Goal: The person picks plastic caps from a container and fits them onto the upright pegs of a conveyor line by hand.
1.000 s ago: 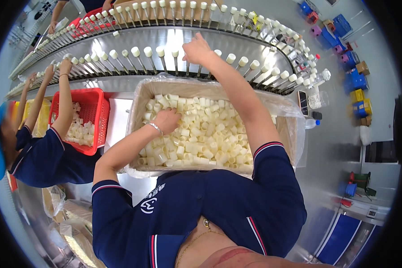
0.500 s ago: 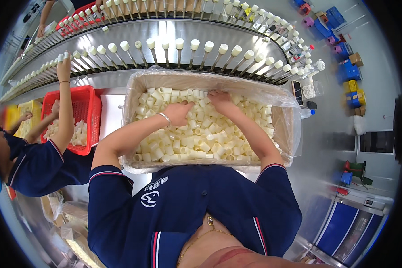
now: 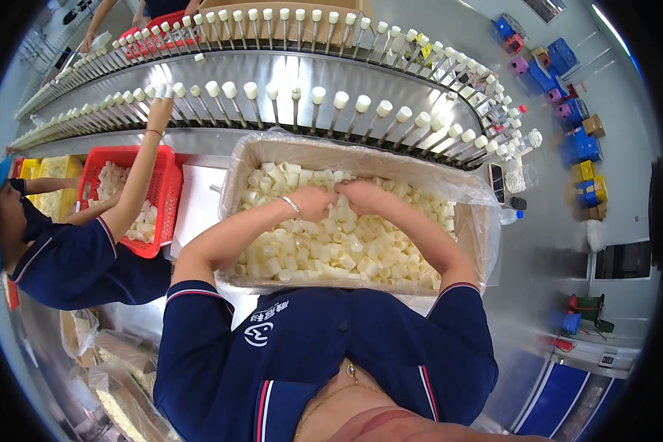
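A plastic-lined cardboard box (image 3: 486, 221) in front of me is full of small cream-white cylindrical caps (image 3: 346, 250). My left hand (image 3: 315, 202) and my right hand (image 3: 361, 197) are side by side inside the box, almost touching, fingers curled down into the pile of caps. A thin bracelet circles my left wrist. Whether either hand grips caps is hidden by the fingers. Beyond the box runs a curved conveyor of upright pegs (image 3: 295, 96), most of them topped with a cream cap.
On my left a co-worker in a blue cap and navy shirt (image 3: 59, 258) reaches up to a peg (image 3: 158, 99); a red basket of caps (image 3: 162, 199) stands before them. Yellow crates lie far left, blue bins far right, and a phone (image 3: 496, 183) beside the box.
My right hand came down from the conveyor pegs into the box and now lies next to my left hand. The co-worker's raised arm stays at the pegs.
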